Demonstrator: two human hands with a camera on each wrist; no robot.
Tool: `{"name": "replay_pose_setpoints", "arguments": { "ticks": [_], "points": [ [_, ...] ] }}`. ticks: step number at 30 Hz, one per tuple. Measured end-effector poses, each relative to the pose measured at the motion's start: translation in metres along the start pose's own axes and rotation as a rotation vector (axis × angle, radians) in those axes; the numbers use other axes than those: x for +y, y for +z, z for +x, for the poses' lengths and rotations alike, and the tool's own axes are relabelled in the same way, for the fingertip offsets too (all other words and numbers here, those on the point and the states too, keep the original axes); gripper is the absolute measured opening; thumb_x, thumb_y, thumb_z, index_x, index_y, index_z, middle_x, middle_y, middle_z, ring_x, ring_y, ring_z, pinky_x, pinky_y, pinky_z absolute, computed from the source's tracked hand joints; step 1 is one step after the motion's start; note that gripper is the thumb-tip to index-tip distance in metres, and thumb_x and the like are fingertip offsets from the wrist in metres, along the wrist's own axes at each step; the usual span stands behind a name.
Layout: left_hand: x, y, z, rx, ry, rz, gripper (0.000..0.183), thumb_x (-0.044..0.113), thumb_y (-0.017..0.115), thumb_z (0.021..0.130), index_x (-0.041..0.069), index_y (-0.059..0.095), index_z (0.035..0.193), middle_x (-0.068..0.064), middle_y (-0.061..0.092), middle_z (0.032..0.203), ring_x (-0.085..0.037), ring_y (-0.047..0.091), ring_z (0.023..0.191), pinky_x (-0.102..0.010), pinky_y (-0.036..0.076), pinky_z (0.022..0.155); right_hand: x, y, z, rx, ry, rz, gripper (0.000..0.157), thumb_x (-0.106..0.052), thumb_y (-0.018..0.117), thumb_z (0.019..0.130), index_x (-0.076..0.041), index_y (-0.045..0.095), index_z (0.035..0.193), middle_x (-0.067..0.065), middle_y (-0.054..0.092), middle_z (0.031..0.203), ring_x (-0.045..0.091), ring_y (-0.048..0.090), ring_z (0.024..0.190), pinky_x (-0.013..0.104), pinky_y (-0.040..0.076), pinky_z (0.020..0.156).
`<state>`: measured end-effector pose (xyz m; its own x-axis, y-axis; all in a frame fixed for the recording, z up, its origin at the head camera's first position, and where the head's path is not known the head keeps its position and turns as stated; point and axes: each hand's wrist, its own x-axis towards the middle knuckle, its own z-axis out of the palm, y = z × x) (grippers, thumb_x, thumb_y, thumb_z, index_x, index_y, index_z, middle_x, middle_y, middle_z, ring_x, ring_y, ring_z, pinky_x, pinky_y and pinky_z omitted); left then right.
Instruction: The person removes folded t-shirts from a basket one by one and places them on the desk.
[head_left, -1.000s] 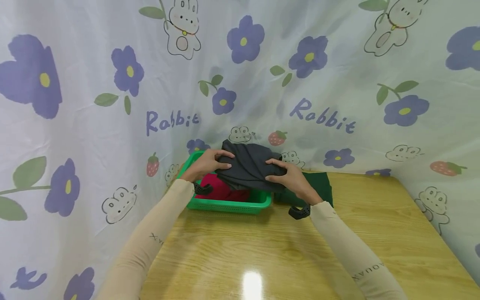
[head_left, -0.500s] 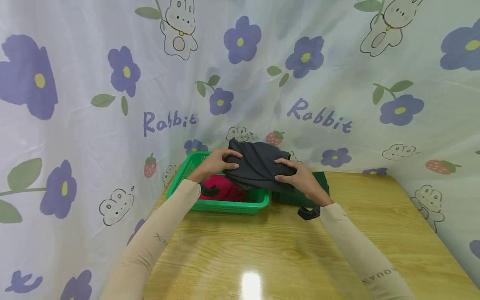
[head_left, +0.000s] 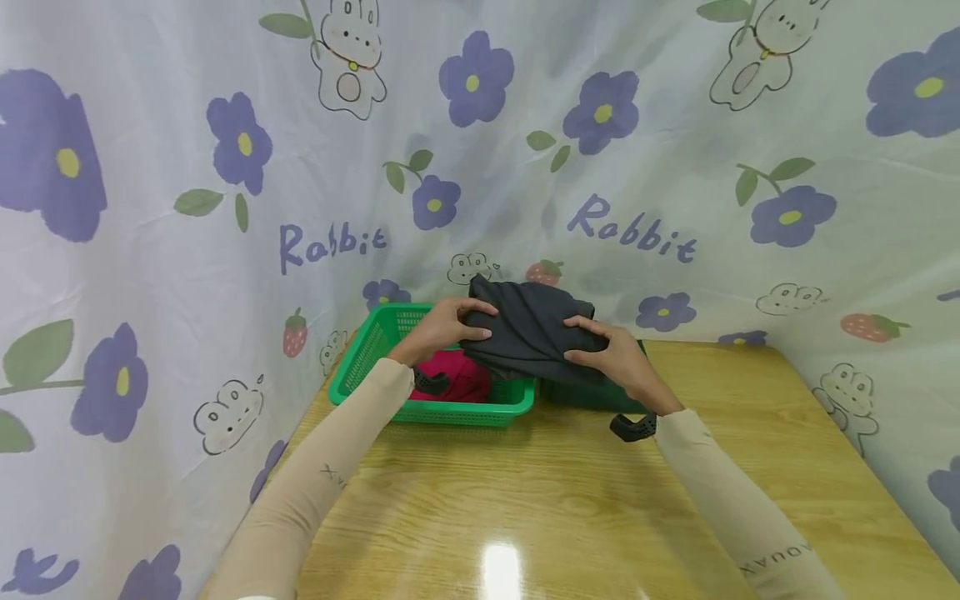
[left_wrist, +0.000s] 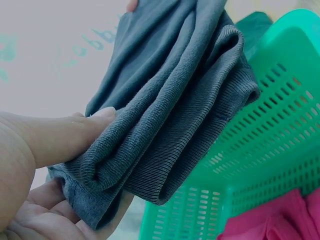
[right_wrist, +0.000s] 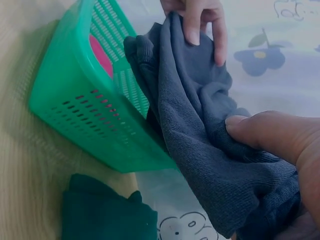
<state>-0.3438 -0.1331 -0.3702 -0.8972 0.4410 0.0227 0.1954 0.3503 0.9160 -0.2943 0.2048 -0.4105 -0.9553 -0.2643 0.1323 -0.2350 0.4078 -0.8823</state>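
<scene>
A folded dark grey knit garment (head_left: 528,329) with ribbed edges hangs between my two hands, above the right part of the green basket (head_left: 450,412). My left hand (head_left: 448,325) grips its left end, thumb on one face and fingers beneath, as the left wrist view shows. At the other end my right hand (head_left: 618,358) pinches it, the thumb (right_wrist: 260,132) pressing on the near face. Inside the basket lies a red-pink cloth (left_wrist: 280,220). Partly hidden behind the right hand, a folded dark green cloth (right_wrist: 107,212) rests on the table beside the basket.
The basket stands at the back left of the wooden table (head_left: 480,483), near a patterned curtain (head_left: 480,167) that hangs along the back and sides. Bare tabletop shows in front and to the right.
Both hands have carried the grey garment to the right, from over the basket towards the green cloth. More of the basket's left side now shows.
</scene>
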Motion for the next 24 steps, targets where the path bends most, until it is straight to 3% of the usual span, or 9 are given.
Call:
{"name": "replay_pose_setpoints", "arguments": {
  "ticks": [4,8,14,24],
  "points": [
    [0.002,0.007,0.004,-0.002,0.014,0.009,0.037,0.008,0.077,0.094,0.016,0.071,0.130,-0.010,0.054,0.144,-0.027,0.063,0.117,-0.039,0.056,0.091,0.000,-0.005,-0.005,0.010,0.004,0.020,0.057,-0.031,0.081,0.092,-0.029,0.061,0.145,0.011,0.032,0.164,0.035,0.039,0.146,0.044,0.050,0.094],
    [0.003,0.014,0.009,-0.001,0.030,0.014,0.038,0.007,0.078,0.093,0.016,0.072,0.130,-0.010,0.057,0.141,-0.026,0.064,0.114,-0.038,0.057,0.088,0.002,-0.011,-0.010,0.009,0.016,0.058,0.059,-0.027,0.080,0.093,-0.026,0.058,0.148,0.011,0.031,0.165,0.035,0.036,0.148,0.046,0.049,0.098],
    [0.004,0.026,0.014,-0.018,0.042,-0.016,0.040,0.007,0.079,0.092,0.014,0.071,0.131,-0.011,0.061,0.137,-0.026,0.065,0.113,-0.037,0.058,0.088,0.013,-0.018,-0.016,0.024,0.021,0.047,0.060,-0.033,0.081,0.092,-0.029,0.058,0.147,0.008,0.029,0.166,0.034,0.032,0.150,0.052,0.047,0.102],
    [0.009,0.043,0.026,-0.013,0.072,0.054,0.038,0.011,0.081,0.091,0.019,0.073,0.128,-0.005,0.059,0.140,-0.021,0.061,0.117,-0.038,0.054,0.094,0.023,-0.032,-0.026,0.043,0.060,0.041,0.062,-0.036,0.080,0.093,-0.028,0.056,0.150,0.009,0.025,0.168,0.035,0.031,0.150,0.052,0.046,0.104]
  ]
}}
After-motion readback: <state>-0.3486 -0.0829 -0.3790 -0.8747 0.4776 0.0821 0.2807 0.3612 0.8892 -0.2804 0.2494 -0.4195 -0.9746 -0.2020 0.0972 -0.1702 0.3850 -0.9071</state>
